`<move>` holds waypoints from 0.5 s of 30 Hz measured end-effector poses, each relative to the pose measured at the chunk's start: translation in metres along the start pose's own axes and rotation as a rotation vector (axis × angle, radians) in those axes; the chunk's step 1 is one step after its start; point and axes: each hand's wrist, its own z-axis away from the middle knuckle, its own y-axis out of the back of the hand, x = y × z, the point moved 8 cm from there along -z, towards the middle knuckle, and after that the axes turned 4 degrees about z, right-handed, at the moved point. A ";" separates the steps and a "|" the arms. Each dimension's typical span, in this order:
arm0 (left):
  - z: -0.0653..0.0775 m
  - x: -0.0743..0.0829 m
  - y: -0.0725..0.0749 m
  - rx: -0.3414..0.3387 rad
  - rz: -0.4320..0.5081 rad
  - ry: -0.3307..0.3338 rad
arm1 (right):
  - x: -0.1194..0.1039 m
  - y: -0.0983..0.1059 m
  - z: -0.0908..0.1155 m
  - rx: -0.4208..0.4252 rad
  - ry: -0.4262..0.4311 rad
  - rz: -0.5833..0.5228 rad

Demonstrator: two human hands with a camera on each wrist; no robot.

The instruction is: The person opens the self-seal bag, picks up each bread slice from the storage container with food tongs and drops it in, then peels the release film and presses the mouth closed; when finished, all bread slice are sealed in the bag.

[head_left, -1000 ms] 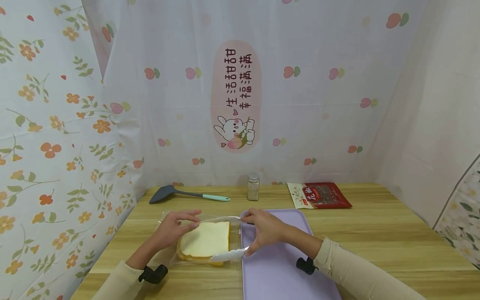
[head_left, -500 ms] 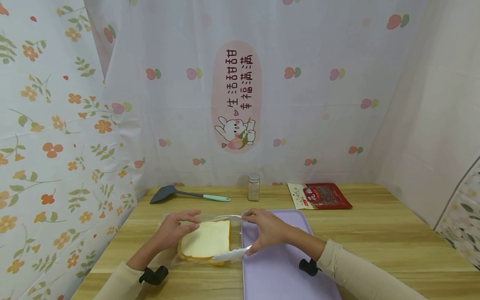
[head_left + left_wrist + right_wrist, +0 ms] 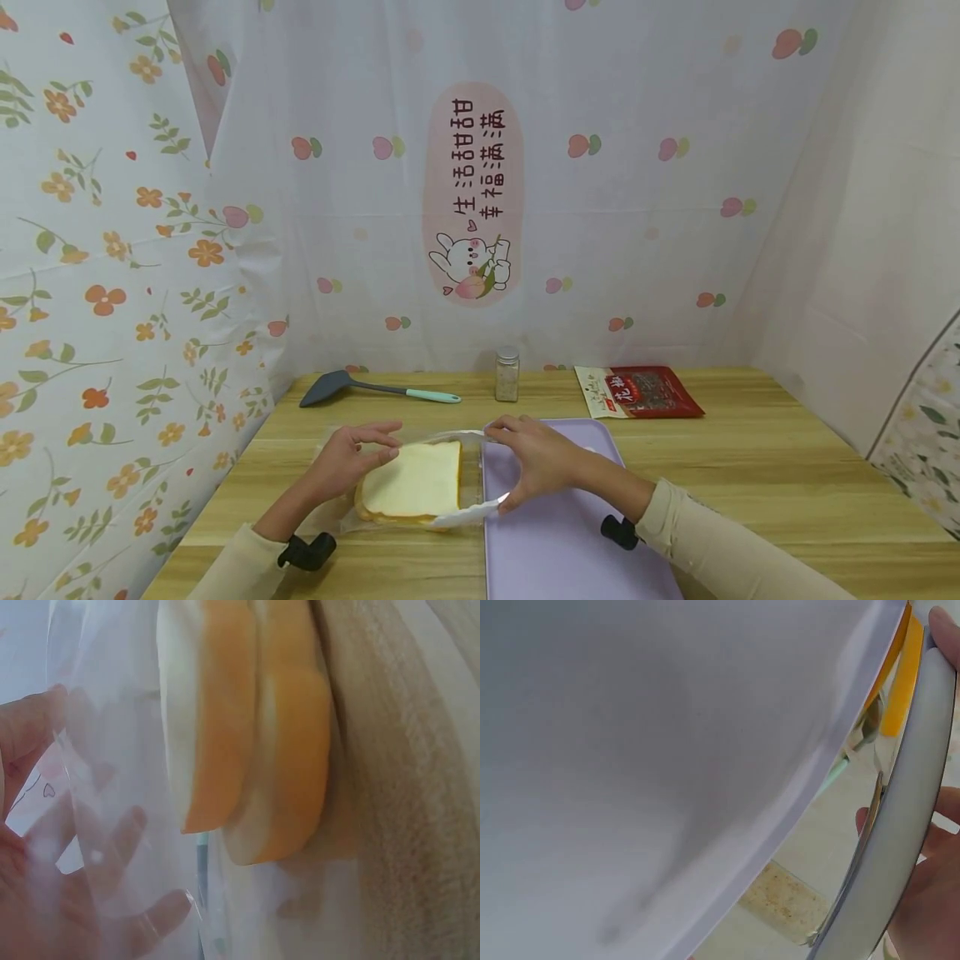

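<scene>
Sliced bread [image 3: 412, 479] lies in a clear plastic bag [image 3: 471, 475] on the table, left of a lilac tray [image 3: 570, 542]. My left hand [image 3: 351, 457] is at the bag's upper left, with fingers spread and relaxed; in the left wrist view the hand [image 3: 75, 847] shows partly through the film, beside two stacked slices [image 3: 225, 712]. My right hand [image 3: 542, 457], above the tray's edge, holds pale tongs [image 3: 471, 511] between thumb and fingers. Their arms are spread, one on each side of the bread. One shiny arm of the tongs [image 3: 892, 802] crosses the right wrist view.
A dark spatula [image 3: 371, 387] with a mint handle lies behind the bread. A glass shaker jar [image 3: 507, 375] stands at the back, and a red spice packet [image 3: 645, 392] lies to its right. Patterned curtains [image 3: 637, 208] close off the back and sides.
My right hand and the tongs have shifted slightly to the right, the near arm most plainly. My left hand and the bread have stayed almost still.
</scene>
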 end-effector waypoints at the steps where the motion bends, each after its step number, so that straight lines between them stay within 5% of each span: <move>1: 0.000 0.000 0.000 0.000 -0.003 0.001 | 0.000 0.000 0.000 -0.005 0.001 -0.010; 15: 0.000 0.000 0.000 -0.004 -0.031 -0.005 | 0.008 -0.004 0.002 -0.064 -0.037 -0.135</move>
